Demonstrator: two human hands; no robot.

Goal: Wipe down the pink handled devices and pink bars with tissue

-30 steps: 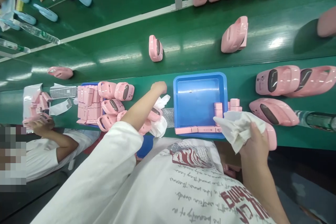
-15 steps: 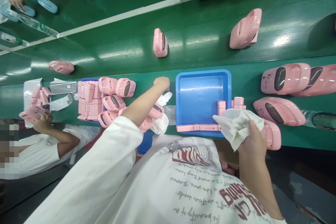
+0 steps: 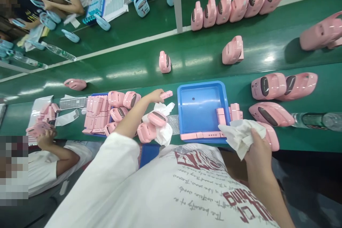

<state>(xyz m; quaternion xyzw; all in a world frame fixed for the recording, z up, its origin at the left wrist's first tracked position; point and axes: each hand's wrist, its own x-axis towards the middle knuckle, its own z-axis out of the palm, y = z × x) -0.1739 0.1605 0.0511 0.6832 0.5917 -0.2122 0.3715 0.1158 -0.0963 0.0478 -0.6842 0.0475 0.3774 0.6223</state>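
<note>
- White cloth (image 3: 237, 135), crumpled, bunches in the right hand (image 3: 258, 146); that grip is closed on it, near the tray's near right corner.
- A rounded pink device (image 3: 272, 137) lies beside this hand, partly hidden.
- The blue tray (image 3: 200, 114) sits on the green desk (image 3: 239, 85), with pink bars (image 3: 197, 135) along its near edge.
- A small pink piece (image 3: 167, 94) juts from the left hand (image 3: 155, 96), its grip pinched together on one end, just left of the tray's far corner.
- Stacked pink pieces (image 3: 96, 112) stand farther left, beyond the left forearm.
- Past the desk, a lone pink device (image 3: 165, 62) rests on a green strip.
- Farther still, six pink devices (image 3: 231, 7) stand in a row.
</note>
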